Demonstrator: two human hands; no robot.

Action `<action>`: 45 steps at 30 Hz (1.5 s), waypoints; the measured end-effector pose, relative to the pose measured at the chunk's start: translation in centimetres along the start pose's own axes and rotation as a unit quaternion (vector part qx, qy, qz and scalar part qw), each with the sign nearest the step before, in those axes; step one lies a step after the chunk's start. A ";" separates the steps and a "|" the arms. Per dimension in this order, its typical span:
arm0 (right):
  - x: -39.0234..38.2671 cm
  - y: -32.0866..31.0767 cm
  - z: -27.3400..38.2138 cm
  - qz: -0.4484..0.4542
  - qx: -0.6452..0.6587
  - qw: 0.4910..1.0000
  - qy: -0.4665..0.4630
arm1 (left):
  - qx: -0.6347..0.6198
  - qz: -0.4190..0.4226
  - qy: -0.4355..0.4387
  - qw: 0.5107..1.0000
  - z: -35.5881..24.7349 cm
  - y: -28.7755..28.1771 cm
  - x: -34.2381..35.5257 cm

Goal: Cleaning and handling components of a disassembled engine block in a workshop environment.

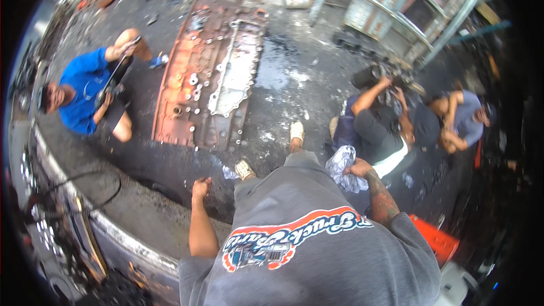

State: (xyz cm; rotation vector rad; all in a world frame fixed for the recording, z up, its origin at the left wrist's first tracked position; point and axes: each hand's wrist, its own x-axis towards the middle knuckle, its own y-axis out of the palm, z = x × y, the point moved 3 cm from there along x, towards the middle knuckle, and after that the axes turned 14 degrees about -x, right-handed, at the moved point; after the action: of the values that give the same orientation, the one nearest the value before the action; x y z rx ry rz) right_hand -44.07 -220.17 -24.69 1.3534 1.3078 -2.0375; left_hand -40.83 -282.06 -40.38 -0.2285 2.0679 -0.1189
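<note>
My left hand [202,187] hangs at my left side with its fingers curled into a loose fist; nothing shows in it. On the other side, my right hand [359,168] grips a crumpled whitish rag [341,165] that bunches out around the fingers. Ahead of my feet, out of reach of both hands, lies a large rusty engine block [187,82] on its side. A silvery cover plate [230,82] stretches along its right part, and several round fittings stud its reddish face.
At left a person in a blue shirt [85,82] sits holding a long tool [115,73]. Two people crouch at right, one in a dark shirt [377,136] by a dark metal part [368,76]. A metal frame [396,0] stands behind; a red box [433,238] is near my right.
</note>
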 end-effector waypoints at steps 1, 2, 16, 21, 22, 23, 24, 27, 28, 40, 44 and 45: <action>1.8 -1.9 -0.5 -0.007 0.013 1.000 -0.006 | -0.036 -0.011 0.009 0.999 0.2 0.4 -0.6; 4.4 -3.2 0.1 -0.028 -0.020 0.999 -0.039 | -0.113 -0.081 0.015 0.990 0.7 1.5 -1.5; 23.6 -35.9 6.2 -0.454 -0.107 0.878 -0.108 | 0.024 -0.080 -0.004 0.996 0.6 18.6 -15.5; 21.7 -34.4 11.7 -0.399 0.019 0.863 -0.310 | 0.077 -0.136 0.002 0.988 4.0 17.5 -15.4; 21.1 -31.8 12.3 -0.375 -0.017 0.862 -0.342 | 0.071 -0.151 -0.007 0.986 4.6 17.0 -15.1; 20.6 -28.3 12.7 -0.331 -0.005 0.875 -0.353 | 0.070 -0.156 -0.030 0.985 5.1 16.5 -15.0; 20.1 -24.5 13.0 -0.288 -0.017 0.890 -0.353 | 0.055 -0.137 -0.010 0.989 5.3 16.1 -14.8; 17.1 -11.9 12.9 -0.222 -0.111 0.908 -0.338 | 0.018 -0.109 0.024 0.994 5.7 14.0 -14.8; 15.5 -7.6 12.5 -0.168 -0.144 0.911 -0.347 | 0.029 -0.101 0.046 0.993 5.8 13.2 -14.8; 10.0 9.2 9.7 0.033 -0.043 0.978 -0.203 | 0.049 -0.094 -0.005 0.994 15.9 2.1 -13.7; 9.5 8.7 8.0 0.003 0.091 0.985 -0.148 | 0.040 -0.090 -0.024 0.995 17.7 0.1 -12.6; 8.8 8.7 7.6 -0.008 0.143 0.980 -0.136 | 0.022 -0.098 -0.006 0.995 17.7 -0.2 -12.3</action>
State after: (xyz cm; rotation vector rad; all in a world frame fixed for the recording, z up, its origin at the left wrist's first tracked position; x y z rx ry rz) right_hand -46.06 -229.40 -35.78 1.1231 0.9399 -2.3907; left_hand -19.51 -279.44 -38.44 -0.4035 2.0257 -0.2824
